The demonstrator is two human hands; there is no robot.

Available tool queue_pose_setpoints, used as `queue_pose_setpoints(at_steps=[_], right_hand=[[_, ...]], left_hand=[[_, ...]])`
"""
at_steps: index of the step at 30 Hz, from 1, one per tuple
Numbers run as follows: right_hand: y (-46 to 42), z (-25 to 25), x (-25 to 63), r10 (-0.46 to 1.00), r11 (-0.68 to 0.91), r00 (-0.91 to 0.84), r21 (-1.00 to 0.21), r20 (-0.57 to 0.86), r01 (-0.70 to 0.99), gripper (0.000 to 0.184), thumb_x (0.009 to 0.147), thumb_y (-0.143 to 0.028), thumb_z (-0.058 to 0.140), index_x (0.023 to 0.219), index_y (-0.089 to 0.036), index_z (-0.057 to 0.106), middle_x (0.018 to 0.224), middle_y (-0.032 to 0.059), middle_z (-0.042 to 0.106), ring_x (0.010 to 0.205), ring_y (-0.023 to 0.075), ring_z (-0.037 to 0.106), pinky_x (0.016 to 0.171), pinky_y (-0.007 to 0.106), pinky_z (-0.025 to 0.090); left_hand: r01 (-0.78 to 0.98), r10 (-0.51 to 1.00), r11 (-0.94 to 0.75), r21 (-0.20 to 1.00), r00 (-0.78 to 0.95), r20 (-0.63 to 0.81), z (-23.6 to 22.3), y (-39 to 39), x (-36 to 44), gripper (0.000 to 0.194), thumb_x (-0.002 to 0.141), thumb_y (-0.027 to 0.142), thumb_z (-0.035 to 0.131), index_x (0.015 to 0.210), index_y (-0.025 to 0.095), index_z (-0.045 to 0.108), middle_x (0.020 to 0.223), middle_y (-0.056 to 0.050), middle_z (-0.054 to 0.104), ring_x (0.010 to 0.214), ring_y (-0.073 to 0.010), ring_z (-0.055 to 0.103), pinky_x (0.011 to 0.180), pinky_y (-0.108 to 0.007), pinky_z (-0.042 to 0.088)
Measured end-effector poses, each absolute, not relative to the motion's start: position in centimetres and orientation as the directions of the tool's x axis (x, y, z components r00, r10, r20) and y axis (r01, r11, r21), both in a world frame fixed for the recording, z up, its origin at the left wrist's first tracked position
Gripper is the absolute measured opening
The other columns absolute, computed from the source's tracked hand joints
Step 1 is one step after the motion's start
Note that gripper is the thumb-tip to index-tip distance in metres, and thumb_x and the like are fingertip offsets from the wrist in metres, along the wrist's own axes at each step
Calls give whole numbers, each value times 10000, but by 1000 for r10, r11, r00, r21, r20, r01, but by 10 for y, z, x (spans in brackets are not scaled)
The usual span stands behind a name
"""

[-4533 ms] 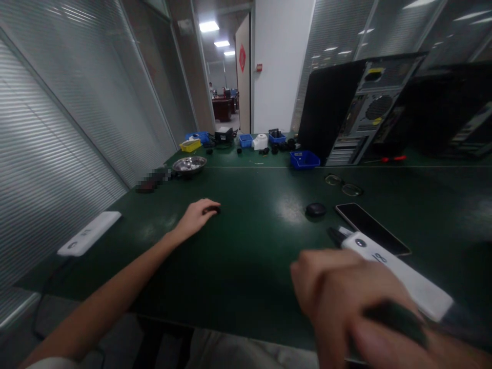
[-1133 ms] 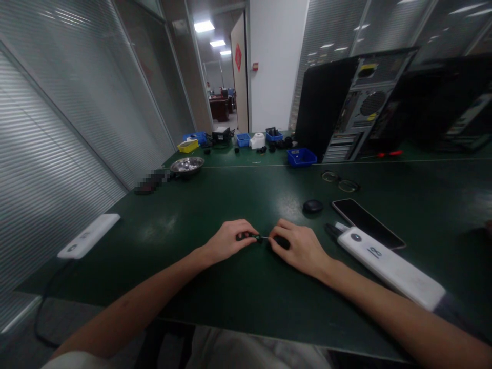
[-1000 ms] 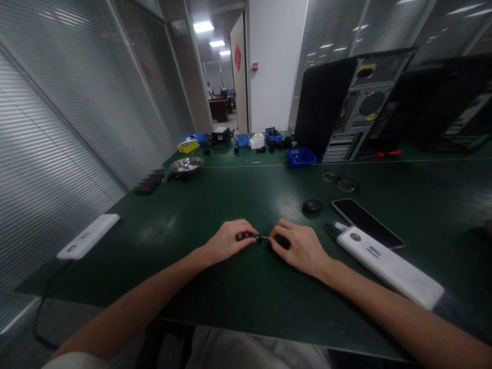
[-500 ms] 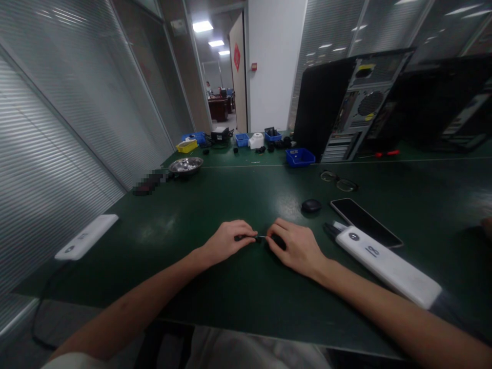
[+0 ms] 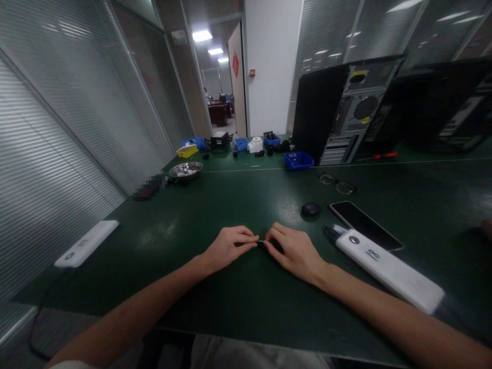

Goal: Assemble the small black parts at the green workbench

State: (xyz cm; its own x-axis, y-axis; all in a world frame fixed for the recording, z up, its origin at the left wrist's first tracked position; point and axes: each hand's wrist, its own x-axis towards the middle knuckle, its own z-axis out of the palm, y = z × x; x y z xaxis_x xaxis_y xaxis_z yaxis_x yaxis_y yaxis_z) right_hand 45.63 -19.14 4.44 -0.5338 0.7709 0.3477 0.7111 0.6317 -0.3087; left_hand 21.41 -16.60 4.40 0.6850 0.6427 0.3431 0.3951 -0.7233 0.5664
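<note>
While the left hand and right hand face each other over the green bench, fingertips narrowed, a small dark piece between them, just at the fingertips, whichever hand grips it too small to tell.

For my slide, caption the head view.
Left hand and right hand at a small dark piece over a green table.

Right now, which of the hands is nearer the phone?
Right. The right hand is left of the phone, on its near side; the left hand is farther left.
</note>
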Motion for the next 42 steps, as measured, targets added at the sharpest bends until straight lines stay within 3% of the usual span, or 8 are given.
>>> queue_pose_setpoints(at_steps=[6, 13, 20, 27, 33, 42], right_hand=[[-192, 45, 456, 753, 654, -565, -296, 336, 696, 181, 1018, -326, 459, 998, -217, 602, 957, 36, 629, 839, 164, 603, 678, 284, 417], [-191, 48, 459, 769, 638, -546, -364, 331, 678, 175, 1020, -325, 470, 992, -218, 606, 956, 24, 619, 793, 150, 591, 670, 279, 417], [-191, 45, 457, 743, 668, -577, -319, 339, 673, 219, 1033, -327, 439, 993, -210, 620, 952, 38, 624, 844, 161, 607, 705, 282, 435], [-191, 48, 459, 754, 657, -560, -392, 344, 644, 204, 1030, -330, 456, 998, -215, 622, 961, 33, 627, 806, 151, 600, 685, 277, 428], [-188, 46, 460, 784, 620, -513, -391, 349, 680, 200, 1031, -325, 455, 1005, -217, 622, 972, 29, 626, 813, 151, 601, 681, 276, 424], [-182, 43, 465, 802, 569, -490, -187, 341, 800, 175, 1005, -316, 499, 958, -220, 637, 945, 41, 633, 828, 172, 606, 634, 272, 382]], left_hand=[[413, 596, -770, 487, 737, 317, 48, -166, 213, 268, 1011, 290, 525, 1155, 221, 741, 1093, -75, 683, 1006, -181, 632, 888, -327, 515], [377, 641, -719, 584, 684, 348, 50, -167, 216, 239, 989, 291, 573, 1128, 213, 751, 1061, -62, 690, 924, -158, 647, 810, -288, 514], [414, 586, -772, 483, 758, 286, 51, -166, 214, 275, 1009, 311, 532, 1169, 221, 737, 1069, -72, 684, 968, -171, 638, 872, -313, 504], [352, 631, -712, 608, 700, 333, 48, -167, 217, 255, 991, 304, 569, 1161, 233, 746, 1068, -62, 690, 935, -167, 647, 829, -299, 510], [447, 617, -747, 492, 741, 265, 48, -167, 218, 380, 986, 249, 561, 1358, 300, 621, 1078, -54, 615, 980, -174, 581, 856, -308, 479], [535, 634, -750, 390, 748, 195, 47, -167, 223, 498, 973, 189, 522, 1458, 301, 506, 1081, -65, 568, 992, -200, 529, 865, -338, 470]])
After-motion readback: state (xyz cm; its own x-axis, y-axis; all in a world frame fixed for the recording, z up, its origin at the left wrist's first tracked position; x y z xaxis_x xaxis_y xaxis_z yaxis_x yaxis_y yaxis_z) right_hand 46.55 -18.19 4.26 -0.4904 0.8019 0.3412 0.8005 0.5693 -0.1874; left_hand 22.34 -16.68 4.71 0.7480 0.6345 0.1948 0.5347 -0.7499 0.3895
